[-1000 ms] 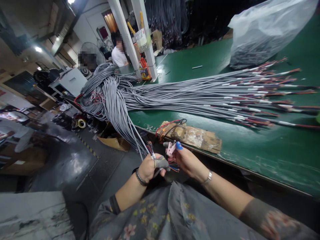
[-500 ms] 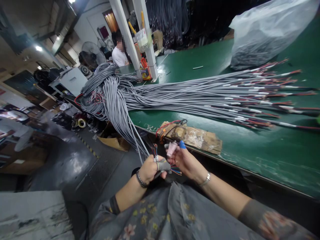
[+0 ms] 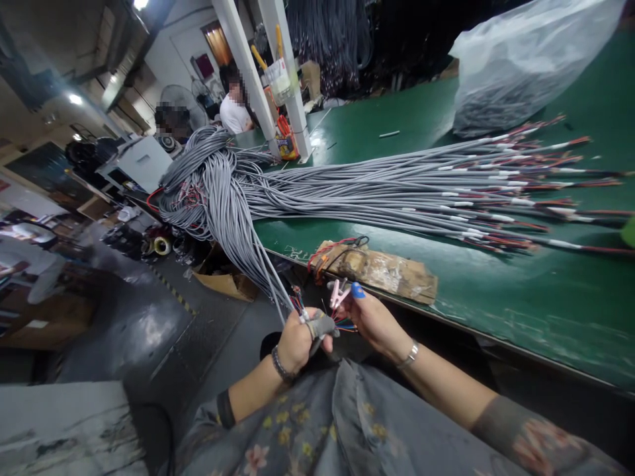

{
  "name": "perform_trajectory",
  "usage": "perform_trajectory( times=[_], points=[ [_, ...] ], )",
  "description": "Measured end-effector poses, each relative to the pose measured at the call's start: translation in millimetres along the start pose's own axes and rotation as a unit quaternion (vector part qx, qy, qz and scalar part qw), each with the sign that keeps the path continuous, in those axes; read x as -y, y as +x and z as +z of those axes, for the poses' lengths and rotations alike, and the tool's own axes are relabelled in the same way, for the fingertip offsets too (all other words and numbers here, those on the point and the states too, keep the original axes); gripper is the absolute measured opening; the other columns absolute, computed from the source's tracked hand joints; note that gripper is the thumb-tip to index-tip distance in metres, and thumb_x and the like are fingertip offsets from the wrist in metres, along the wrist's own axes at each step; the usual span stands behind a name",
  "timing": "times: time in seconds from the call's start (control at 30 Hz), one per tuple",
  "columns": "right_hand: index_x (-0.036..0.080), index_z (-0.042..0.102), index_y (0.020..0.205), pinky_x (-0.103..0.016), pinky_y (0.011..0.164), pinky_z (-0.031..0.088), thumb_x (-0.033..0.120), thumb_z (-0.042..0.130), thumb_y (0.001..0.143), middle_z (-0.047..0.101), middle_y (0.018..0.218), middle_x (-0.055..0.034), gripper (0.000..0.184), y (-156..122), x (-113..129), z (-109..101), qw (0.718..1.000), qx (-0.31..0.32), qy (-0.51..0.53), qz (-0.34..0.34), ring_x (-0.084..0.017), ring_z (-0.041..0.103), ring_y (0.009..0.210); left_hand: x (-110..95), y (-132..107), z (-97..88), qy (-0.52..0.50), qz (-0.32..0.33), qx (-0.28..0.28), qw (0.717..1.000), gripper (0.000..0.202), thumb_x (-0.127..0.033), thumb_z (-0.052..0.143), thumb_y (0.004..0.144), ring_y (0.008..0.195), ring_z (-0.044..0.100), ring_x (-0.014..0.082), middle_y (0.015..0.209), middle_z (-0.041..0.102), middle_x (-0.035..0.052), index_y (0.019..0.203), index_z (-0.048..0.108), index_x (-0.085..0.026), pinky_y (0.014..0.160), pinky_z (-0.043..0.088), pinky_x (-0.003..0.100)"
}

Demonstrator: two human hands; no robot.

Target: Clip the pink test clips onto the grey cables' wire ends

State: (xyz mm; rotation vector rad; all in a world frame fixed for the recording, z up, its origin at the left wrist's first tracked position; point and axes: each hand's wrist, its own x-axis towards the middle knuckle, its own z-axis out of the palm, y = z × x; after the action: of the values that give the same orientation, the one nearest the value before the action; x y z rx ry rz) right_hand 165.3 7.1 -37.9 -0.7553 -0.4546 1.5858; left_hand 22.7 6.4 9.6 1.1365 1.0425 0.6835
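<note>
My left hand (image 3: pixel 296 340) is closed in a fist round the end of a grey cable (image 3: pixel 278 294) that hangs down off the bench; its thumb wears a grey finger cot. Coloured inner wires (image 3: pixel 342 324) fan out of that cable end between my hands. My right hand (image 3: pixel 371 317) pinches a small pink clip-like tool (image 3: pixel 338 293) at these wires, with a blue cot on one fingertip. Both hands hover just below the bench edge, in front of a worn cardboard pad (image 3: pixel 381 268).
A thick bundle of grey cables (image 3: pixel 377 192) lies across the green bench (image 3: pixel 520 297), stripped ends to the right. A clear plastic bag (image 3: pixel 516 63) sits at the back right. White posts (image 3: pixel 292 86) stand behind. Other people work at the far left.
My hands have stayed in place with small shifts; the right hand's pink tool has moved a little closer to the wire ends.
</note>
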Motion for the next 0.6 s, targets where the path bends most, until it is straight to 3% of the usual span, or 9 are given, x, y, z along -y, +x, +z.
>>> perform_trajectory(
  times=[0.23,0.43,0.6],
  points=[
    [0.02,0.073,0.084,-0.026,0.057,0.045,0.065,0.071,0.062,0.065,0.07,-0.0016,0.05,2,2,5,0.997,0.049,0.015,0.063,-0.011,0.05,0.055,3,7,-3.0,-0.049,-0.024,0.006,0.998,0.027,-0.036,0.07,0.061,0.033,0.041,0.0081,0.036,0.053,0.002,0.051,0.061,-0.013,0.041,0.027,0.022],
    [0.019,0.073,0.075,-0.028,0.061,0.046,0.072,0.064,0.063,0.066,0.067,-0.0026,0.054,4,-3,-1,0.997,0.006,-0.069,-0.037,-0.015,0.054,0.061,6,7,-11.0,-0.046,-0.037,0.015,0.998,0.028,-0.037,0.071,0.061,0.033,0.042,0.0084,0.037,0.053,0.0022,0.053,0.062,-0.012,0.042,0.028,0.022],
    [0.018,0.073,0.08,-0.025,0.056,0.047,0.062,0.075,0.059,0.068,0.069,-0.0029,0.049,6,-3,2,0.999,0.015,0.023,0.033,-0.013,0.055,0.058,5,11,-11.0,-0.041,-0.052,0.025,0.998,0.026,-0.036,0.07,0.059,0.032,0.042,0.0085,0.037,0.053,0.0024,0.052,0.062,-0.012,0.04,0.026,0.022]
  ],
)
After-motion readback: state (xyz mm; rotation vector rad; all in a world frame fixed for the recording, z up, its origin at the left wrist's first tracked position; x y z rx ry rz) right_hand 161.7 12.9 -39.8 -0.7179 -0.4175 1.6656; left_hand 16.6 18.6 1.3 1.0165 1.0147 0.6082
